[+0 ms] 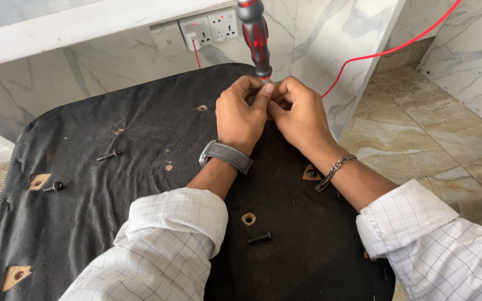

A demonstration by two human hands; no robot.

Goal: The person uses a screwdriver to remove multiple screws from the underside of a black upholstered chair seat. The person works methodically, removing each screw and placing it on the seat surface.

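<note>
Screwdriver [255, 34] upright (red-black handle) — tip between left hand [241, 114] and right hand [299, 114].

- Bright, even daylight throughout; marble floor [414, 128] at three o'clock looks palest.
- Soft shadows under both hands (no glare).
- Sharp focus, edges slightly bowed.

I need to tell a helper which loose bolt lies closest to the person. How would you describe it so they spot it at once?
Start at the black fabric-covered panel that fills the middle of the view. Near its lower edge, between the two checked sleeves, a short black bolt lies flat just below a round brown-ringed hole. The other loose bolts lie far off on the panel's left side.
</note>
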